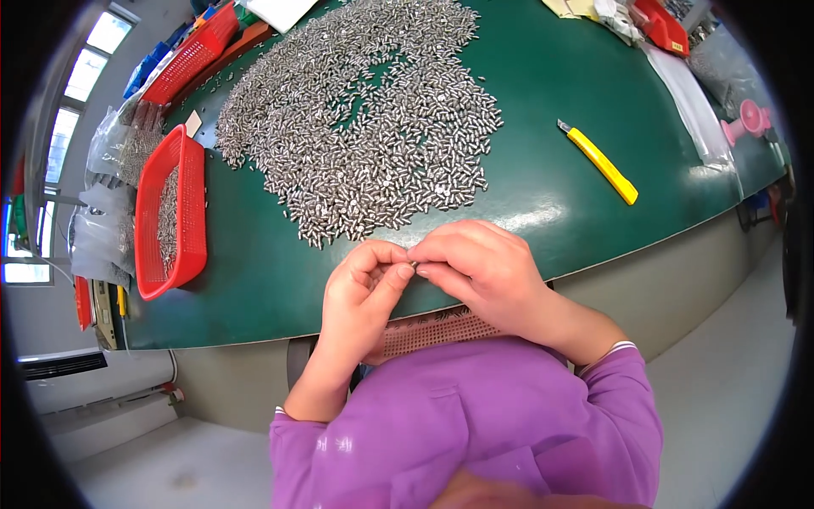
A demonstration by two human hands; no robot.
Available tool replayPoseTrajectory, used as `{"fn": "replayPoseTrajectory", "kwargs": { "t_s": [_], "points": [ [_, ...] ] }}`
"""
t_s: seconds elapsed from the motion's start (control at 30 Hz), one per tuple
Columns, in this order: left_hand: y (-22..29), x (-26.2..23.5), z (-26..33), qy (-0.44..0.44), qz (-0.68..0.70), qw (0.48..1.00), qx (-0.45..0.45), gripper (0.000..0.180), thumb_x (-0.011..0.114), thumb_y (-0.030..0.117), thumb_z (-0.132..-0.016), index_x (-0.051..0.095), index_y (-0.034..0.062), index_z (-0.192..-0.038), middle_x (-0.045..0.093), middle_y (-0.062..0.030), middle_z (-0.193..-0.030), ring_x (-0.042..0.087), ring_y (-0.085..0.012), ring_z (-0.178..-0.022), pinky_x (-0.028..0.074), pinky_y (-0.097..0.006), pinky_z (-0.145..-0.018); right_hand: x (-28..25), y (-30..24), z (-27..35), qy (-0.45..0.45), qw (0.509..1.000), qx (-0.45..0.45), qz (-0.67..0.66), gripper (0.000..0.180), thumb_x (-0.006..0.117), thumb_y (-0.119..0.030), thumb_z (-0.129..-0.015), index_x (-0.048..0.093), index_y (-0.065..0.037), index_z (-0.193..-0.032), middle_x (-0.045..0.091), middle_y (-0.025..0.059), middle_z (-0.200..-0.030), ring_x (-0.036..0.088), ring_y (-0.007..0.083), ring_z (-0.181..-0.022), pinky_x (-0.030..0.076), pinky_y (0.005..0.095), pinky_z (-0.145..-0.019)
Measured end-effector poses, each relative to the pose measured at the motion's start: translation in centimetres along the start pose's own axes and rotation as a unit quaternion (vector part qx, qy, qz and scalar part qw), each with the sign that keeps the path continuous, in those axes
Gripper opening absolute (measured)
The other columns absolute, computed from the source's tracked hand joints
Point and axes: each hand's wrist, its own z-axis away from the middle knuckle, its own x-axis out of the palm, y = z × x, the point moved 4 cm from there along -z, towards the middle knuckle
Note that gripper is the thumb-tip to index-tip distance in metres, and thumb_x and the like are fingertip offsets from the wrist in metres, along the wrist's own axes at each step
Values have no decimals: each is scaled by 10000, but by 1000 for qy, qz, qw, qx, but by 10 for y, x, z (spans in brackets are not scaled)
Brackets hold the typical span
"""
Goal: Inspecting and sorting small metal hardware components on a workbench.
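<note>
Near the front edge of the green table, my left hand (365,284) and my right hand (483,267) meet fingertip to fingertip. Pinched between them is a small metal part (414,265), mostly covered by the fingers; its exact shape cannot be made out. Just beyond my hands spreads a wide heap of small silvery metal pieces (373,161), short and rounded like little cylinders. Below my hands, partly hidden by them and my purple top, is a pinkish perforated basket (441,332).
On the left stands a red basket (197,212) holding similar metal pieces. A yellow box cutter (604,167) lies on the right of the green table (551,93). Clear plastic bags (103,233) crowd the left edge. A pink object (748,121) and a red bin (661,30) sit far right.
</note>
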Motion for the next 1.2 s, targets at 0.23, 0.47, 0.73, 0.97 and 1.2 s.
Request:
{"fn": "replayPoseTrajectory", "kwargs": {
  "t_s": [0.23, 0.47, 0.73, 0.97, 1.2],
  "points": [
    [-1, 6, -1, -54, 123, 989, -60, 147, 654, 28, -970, 612, -14, -1105, 674, -39, -941, 635, -88, -822, 538, -239, -741, -4, 2, 1, 32, 999, -7, -23, 183, 746, -95, -842, 706, -101, -1021, 699, 49, -933, 685, 255, -870, 538, 383, -764],
    [-2, 11, -6, -75, 157, 981, -87, 115, 656, 32, -966, 604, 3, -1065, 684, -60, -943, 640, -97, -797, 544, -252, -713, -4, 5, 5, 35, 999, 11, -32, 132, 727, -120, -872, 690, -93, -996, 695, 52, -915, 681, 256, -849, 533, 387, -750],
    [-5, 20, -6, -104, 232, 957, -139, 130, 582, 158, -1030, 596, 32, -1003, 690, -68, -922, 615, -106, -748, 523, -247, -676, -6, 7, 7, 44, 998, 22, -35, 77, 675, -101, -912, 646, -76, -979, 678, 73, -898, 667, 293, -847, 525, 408, -762],
    [-5, 26, -6, -112, 245, 952, -148, 172, 544, 194, -1054, 590, 40, -991, 685, -82, -934, 615, -117, -751, 522, -257, -673, -21, 7, 5, 64, 997, 33, 5, 127, 692, -57, -893, 689, -56, -1020, 702, 91, -932, 681, 290, -857, 546, 385, -760],
    [-8, 26, -10, -130, 343, 916, -162, 193, 505, 233, -1068, 558, 62, -996, 597, -88, -926, 544, -144, -771, 482, -259, -631, -116, 39, 15, 188, 886, 143, 398, 430, 760, -155, -825, 662, -65, -1234, 644, 124, -1157, 588, 331, -1104, 482, 437, -950]
  ]
}}
